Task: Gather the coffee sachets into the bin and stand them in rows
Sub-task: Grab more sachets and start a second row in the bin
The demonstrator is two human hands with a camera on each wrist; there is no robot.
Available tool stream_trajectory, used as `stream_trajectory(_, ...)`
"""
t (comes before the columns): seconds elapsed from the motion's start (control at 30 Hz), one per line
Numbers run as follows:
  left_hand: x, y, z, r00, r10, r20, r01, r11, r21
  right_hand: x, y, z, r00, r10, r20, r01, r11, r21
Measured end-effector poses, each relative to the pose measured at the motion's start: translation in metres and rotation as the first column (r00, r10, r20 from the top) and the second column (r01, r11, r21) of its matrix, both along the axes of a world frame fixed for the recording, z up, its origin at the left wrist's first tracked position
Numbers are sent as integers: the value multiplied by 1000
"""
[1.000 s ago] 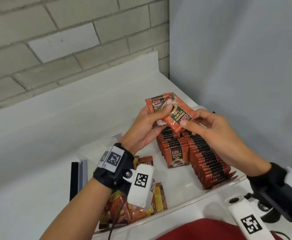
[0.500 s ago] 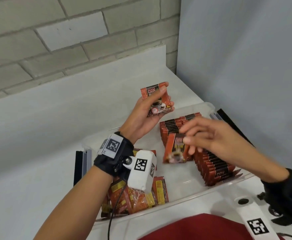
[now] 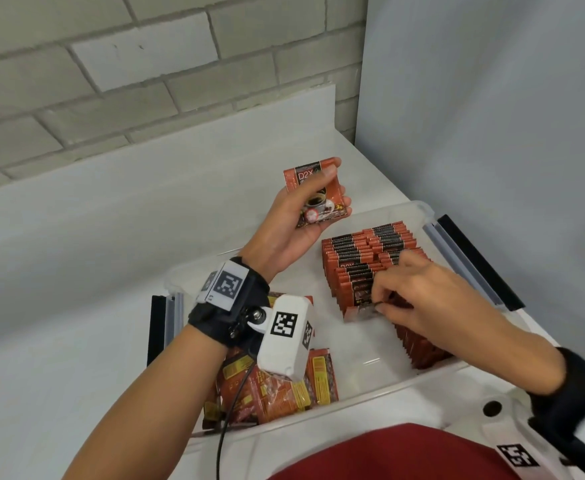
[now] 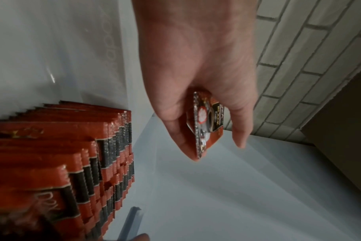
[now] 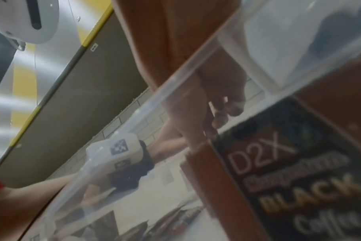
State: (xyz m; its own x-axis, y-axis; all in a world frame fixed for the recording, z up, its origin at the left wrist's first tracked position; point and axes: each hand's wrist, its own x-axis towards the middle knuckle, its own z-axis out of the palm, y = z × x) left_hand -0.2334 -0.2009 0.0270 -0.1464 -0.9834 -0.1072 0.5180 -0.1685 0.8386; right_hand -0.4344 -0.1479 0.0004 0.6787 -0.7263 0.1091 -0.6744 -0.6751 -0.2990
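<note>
A clear plastic bin (image 3: 381, 388) sits on a white table. Two rows of red and black coffee sachets (image 3: 363, 258) stand upright in its right half. My left hand (image 3: 294, 216) is raised over the bin's far edge and grips a small stack of sachets (image 3: 318, 194), seen edge-on as sachets (image 4: 204, 124) in the left wrist view. My right hand (image 3: 405, 299) is down in the bin and pinches one sachet (image 3: 360, 311) by its top at the near end of the left row. A sachet's front (image 5: 289, 179) fills the right wrist view.
Loose sachets (image 3: 277, 389) lie in a heap in the bin's near-left corner, partly under my left wrist camera. Black and grey lid clips (image 3: 474, 261) flank the bin on both sides. A grey panel rises on the right and a brick wall stands behind.
My right hand took one sachet from the stack in my left hand and carried it down to the near end of the left row. My left hand stayed raised.
</note>
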Motion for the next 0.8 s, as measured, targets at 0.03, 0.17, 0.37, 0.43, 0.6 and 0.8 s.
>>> stream_trajectory(0.03, 0, 0, 0, 1000, 0, 1, 0, 1000, 0, 0, 0, -2, 1000, 1, 29, 0, 998, -60)
stream_trajectory(0.17, 0, 0, -2, 1000, -7, -5, 7, 1000, -5, 1, -2, -6, 997, 13, 72, -1, 986, -166)
stream_trajectory(0.37, -1, -1, -4, 1000, -10, 11, 10, 1000, -11, 3, -5, -10, 996, 48, 73, -32, 979, -202)
stream_trajectory(0.43, -2, -1, -4, 1000, -4, 26, 5, 1000, -13, 2, -5, -11, 995, 56, 88, -37, 978, -207)
stream_trajectory(0.6, -5, -1, -4, 998, 21, 59, -22, 1000, 8, 1, -7, -14, 993, 84, 79, -63, 970, -236)
stream_trajectory(0.8, -5, -1, -5, 996, 36, 87, -37, 999, 16, 0, -9, -18, 992, 93, 89, -69, 969, -239)
